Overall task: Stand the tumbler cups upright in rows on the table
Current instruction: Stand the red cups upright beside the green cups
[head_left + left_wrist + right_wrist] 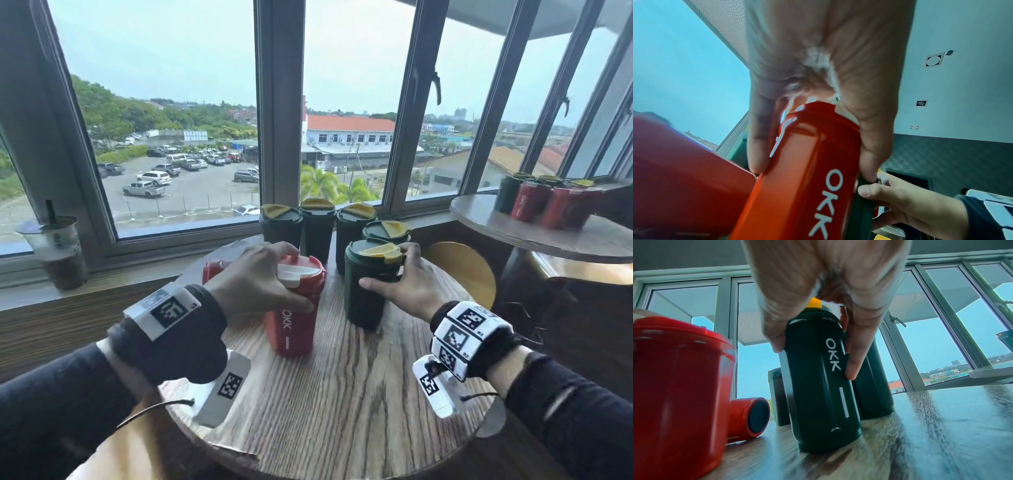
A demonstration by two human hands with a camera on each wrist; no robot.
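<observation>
Window light falls across the round wooden table [342,394], where both hands are busy at once. Left hand [260,277] grips the red tumbler [294,308] at its lid end, the cup leaning a little — its base looks to be on the wood, though the view is blurred there. Right hand [407,284] clasps the dark green tumbler [366,284] near its yellow-flapped lid, upright, base on the table. Behind stand four green tumblers [317,226], and another red tumbler [750,417] lies on its side. Judged step: setting a front row. Next calls for squaring the red cup, letting go, then righting the fallen one
</observation>
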